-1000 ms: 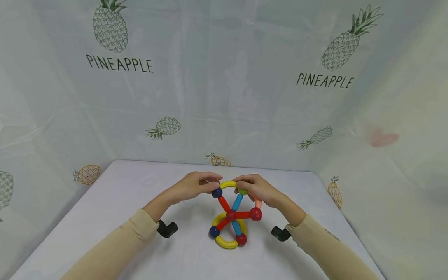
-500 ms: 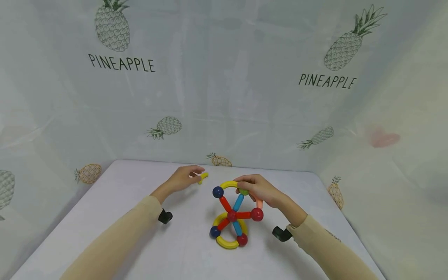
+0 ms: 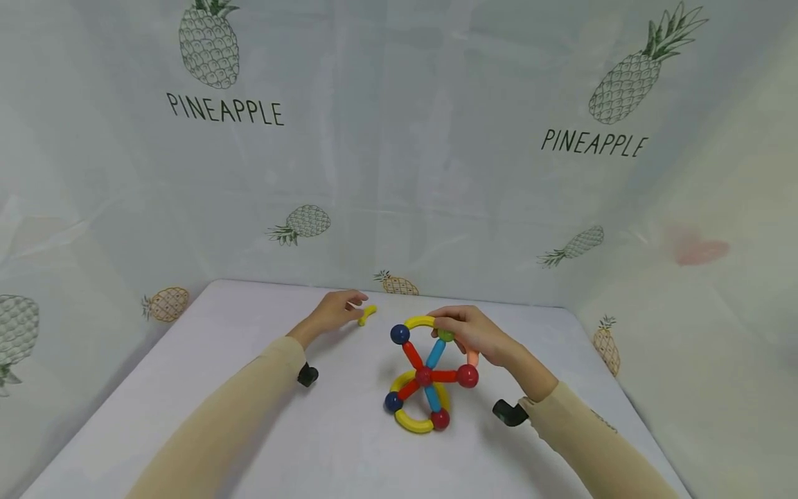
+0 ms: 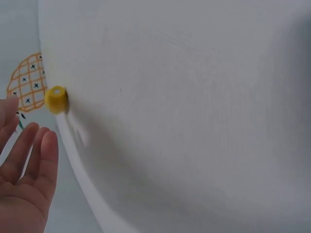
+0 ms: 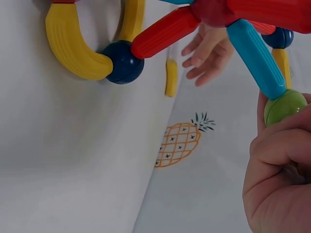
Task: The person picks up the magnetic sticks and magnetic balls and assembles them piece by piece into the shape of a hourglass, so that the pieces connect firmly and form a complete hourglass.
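Observation:
A wheel-like build of toy balls and rods stands upright, with a red centre ball [image 3: 424,376] and red rods [image 3: 445,376] and blue rods [image 3: 436,353] radiating from it. Its lower part joins a ring of curved yellow rods [image 3: 414,423] on the table. My right hand [image 3: 479,334] grips the green ball [image 5: 282,108] at the top, beside a curved yellow rod [image 3: 420,321]. Farther back, my left hand [image 3: 337,310] has its fingers extended beside a loose curved yellow rod [image 3: 368,315]. In the left wrist view, that hand [image 4: 29,179] shows bare fingers apart from the rod.
The white table [image 3: 337,430] ends at a hanging pineapple-print sheet [image 3: 399,173] behind the loose rod. Dark wrist cameras protrude below the left sleeve [image 3: 237,395] and right sleeve [image 3: 592,436].
My left hand has let go of the dark blue ball on the build and moved back and left to the loose yellow rod. The right hand keeps its grip on the green ball.

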The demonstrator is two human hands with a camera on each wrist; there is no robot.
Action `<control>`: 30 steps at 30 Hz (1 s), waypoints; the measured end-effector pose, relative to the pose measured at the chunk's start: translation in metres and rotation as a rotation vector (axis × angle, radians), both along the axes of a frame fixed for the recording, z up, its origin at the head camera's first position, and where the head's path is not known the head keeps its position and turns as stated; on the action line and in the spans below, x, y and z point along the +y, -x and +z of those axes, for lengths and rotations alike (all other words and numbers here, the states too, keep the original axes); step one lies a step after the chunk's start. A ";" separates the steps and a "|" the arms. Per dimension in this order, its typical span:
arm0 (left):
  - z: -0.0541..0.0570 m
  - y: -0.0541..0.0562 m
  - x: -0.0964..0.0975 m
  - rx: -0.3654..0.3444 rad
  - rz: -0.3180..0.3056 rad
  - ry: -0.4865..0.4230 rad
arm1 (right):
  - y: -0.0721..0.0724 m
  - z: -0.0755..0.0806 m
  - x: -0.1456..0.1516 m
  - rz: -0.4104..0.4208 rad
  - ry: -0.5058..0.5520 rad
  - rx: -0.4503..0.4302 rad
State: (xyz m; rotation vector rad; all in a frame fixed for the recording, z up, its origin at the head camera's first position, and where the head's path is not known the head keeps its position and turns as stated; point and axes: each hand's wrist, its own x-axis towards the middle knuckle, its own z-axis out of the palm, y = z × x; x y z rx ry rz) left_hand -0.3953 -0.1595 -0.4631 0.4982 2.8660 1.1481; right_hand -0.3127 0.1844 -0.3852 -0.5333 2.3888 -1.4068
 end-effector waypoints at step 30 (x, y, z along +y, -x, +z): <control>-0.011 -0.010 0.002 -0.147 0.138 0.057 | 0.000 0.001 0.002 -0.039 0.023 -0.016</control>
